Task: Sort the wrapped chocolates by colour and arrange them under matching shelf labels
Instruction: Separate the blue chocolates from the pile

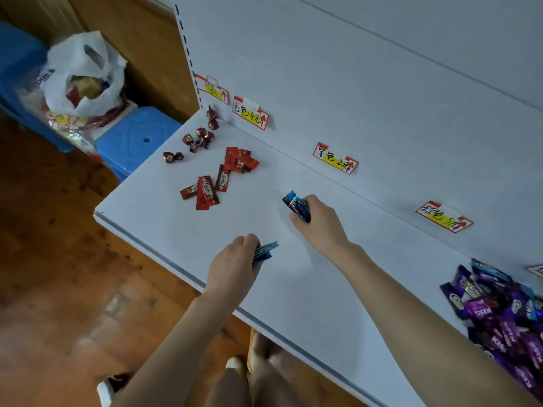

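- My right hand [318, 223] grasps a small bundle of blue-wrapped chocolates [296, 205], fingers curled round it, low over the middle of the white shelf [293, 289].
- My left hand [235, 265], at 7 o'clock from the right, is clenched round a second blue bunch [264, 252]. The wrapper ends stick out toward 2 o'clock.
- The red bars [217, 177] lie loose on the shelf at 10 o'clock from my right hand, some stacked and some scattered.
- The round foil sweets [199, 139], dark red, are spread out farther along at 11 o'clock, near the shelf's left corner.
- The red label [250, 113] is fixed to the back panel just above the red bars.
- The purple label [335, 158] sits at 1 o'clock from my right hand.
- A third label [443, 216] is at 3 o'clock.
- A mixed pile [505, 312] of purple and blue wrappers lies at 4 o'clock, by the frame's right edge.
- Off the shelf at 10 o'clock, a white plastic bag [85, 74] rests on blue stools [138, 139].
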Demonstrator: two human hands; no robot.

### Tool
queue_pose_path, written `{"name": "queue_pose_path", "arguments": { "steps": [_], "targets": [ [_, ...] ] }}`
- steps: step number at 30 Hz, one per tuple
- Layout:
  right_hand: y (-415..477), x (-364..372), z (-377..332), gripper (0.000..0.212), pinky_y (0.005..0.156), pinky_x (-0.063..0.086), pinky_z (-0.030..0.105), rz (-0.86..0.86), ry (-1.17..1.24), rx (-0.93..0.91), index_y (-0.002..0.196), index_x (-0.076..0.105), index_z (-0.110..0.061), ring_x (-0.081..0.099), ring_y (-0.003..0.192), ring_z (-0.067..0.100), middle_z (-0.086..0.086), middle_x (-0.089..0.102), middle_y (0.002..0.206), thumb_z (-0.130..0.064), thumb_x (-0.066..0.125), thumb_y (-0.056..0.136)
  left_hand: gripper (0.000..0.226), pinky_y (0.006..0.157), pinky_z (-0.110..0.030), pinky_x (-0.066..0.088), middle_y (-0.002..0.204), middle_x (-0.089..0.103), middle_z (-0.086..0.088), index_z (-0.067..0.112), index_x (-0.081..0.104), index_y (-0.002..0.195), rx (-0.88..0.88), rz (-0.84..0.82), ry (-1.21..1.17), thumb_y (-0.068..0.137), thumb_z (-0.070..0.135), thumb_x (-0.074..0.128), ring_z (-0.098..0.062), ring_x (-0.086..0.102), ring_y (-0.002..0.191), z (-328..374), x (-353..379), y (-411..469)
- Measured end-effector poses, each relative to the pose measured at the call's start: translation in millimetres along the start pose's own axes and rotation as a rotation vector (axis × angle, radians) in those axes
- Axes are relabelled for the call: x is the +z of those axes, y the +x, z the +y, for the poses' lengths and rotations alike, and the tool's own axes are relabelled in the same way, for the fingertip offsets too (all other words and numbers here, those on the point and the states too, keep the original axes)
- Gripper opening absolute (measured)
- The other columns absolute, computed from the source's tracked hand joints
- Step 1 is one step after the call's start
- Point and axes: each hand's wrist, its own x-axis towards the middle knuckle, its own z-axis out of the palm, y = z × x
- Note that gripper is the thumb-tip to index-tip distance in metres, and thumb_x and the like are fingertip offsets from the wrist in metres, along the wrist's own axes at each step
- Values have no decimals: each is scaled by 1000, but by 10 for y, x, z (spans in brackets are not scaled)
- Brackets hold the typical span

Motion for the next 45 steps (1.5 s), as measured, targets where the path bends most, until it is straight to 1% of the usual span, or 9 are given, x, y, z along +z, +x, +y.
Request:
{"name": "queue_pose_path", "arguments": {
  "steps": [3, 9, 16, 21, 24, 30, 36, 41, 45],
  "targets": [
    [72, -86, 126, 25, 60, 34, 27, 15, -8, 39, 104, 49, -6, 50, 72, 18, 1, 52, 82, -28, 52, 92, 17, 55, -16, 29, 89, 50, 5, 19, 47, 99, 24, -9, 11, 94, 35, 51, -10, 46, 72, 74, 39, 157],
    [-58, -234, 476, 23, 60, 33, 27, 95, -6, 161, 102, 50, -7, 47, 71, 18, 1, 51, 81, -28, 52, 92, 20, 59, -21, 32, 91, 55, 1, 15, 49, 99, 164, -78, 30, 94, 34, 50, -13, 47, 72, 289, 223, 284],
    [-660, -375, 1065, 25, 62, 37, 29, 219, 47, 379, 104, 50, -7, 50, 73, 18, 2, 52, 83, -28, 52, 91, 20, 64, -24, 40, 98, 55, -1, 14, 50, 104, 355, -238, 57, 94, 31, 51, -18, 54, 82, 755, 599, 227],
    [-997, -550, 1440, 26, 61, 36, 29, 247, 70, 481, 106, 50, -7, 50, 72, 19, 2, 52, 83, -28, 53, 91, 22, 63, -22, 36, 101, 55, 0, 15, 49, 106, 445, -292, 92, 94, 34, 50, -18, 55, 85, 1119, 873, 127],
    [-1160, -687, 1697, 25, 60, 34, 28, 258, 96, 491, 104, 50, -7, 49, 72, 19, 2, 51, 81, -28, 53, 91, 23, 63, -23, 35, 101, 56, -1, 15, 50, 109, 445, -293, 86, 94, 33, 51, -20, 55, 86, 1400, 1044, 81],
    [-1325, -937, 2256, 23, 66, 40, 33, 263, 65, 420, 101, 52, -4, 55, 85, 26, 7, 51, 90, -25, 52, 92, 16, 60, -25, 32, 92, 55, -1, 13, 51, 98, 364, -244, 64, 93, 29, 53, -17, 45, 72, 1943, 1393, -47],
    [-1134, -912, 2658, 24, 67, 34, 25, 274, -21, 284, 104, 53, -3, 51, 96, 23, 12, 52, 108, -22, 55, 90, 16, 57, -28, 32, 86, 53, -3, 9, 53, 96, 255, -147, 35, 89, 21, 60, -19, 43, 66, 2121, 1570, -83],
    [-1164, -845, 2928, 28, 85, 46, 36, 235, -66, 295, 113, 54, -9, 46, 110, 23, 7, 53, 115, -21, 58, 89, 16, 56, -29, 33, 85, 49, 0, 9, 53, 96, 208, -152, 48, 89, 22, 59, -21, 45, 67, 2222, 1723, -55],
    [-1275, -860, 3050, 31, 84, 48, 39, 275, -62, 322, 115, 52, -9, 45, 111, 23, 7, 51, 116, -21, 59, 88, 17, 57, -30, 36, 87, 53, -3, 8, 53, 97, 217, -179, 55, 89, 22, 59, -23, 48, 68, 2312, 1834, -63]
  ]
}}
